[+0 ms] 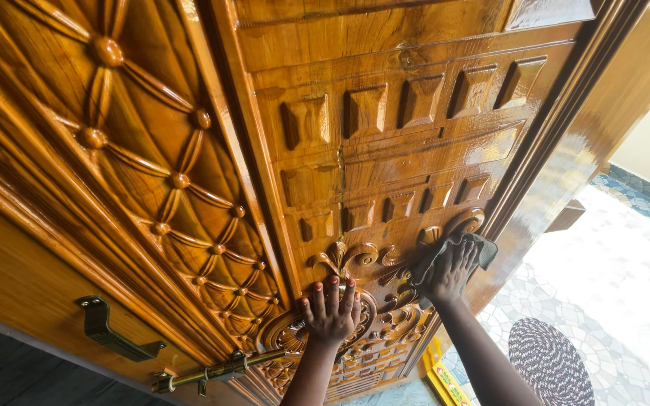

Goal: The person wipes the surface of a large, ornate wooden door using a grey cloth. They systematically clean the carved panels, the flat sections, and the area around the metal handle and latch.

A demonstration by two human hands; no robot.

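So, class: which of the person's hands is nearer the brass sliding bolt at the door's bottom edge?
Left. The left hand rests flat on the carving just right of the sliding bolt; the right hand, pressing a grey cloth, is farther right.

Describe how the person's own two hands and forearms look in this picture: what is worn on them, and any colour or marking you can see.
Both forearms are bare, with no sleeves, watch or bracelet in view. The left hand has its nails painted red-orange, clear on each fingertip. The right hand wears no glove or visible ring; its nails are harder to make out. No tattoos or other markings show.
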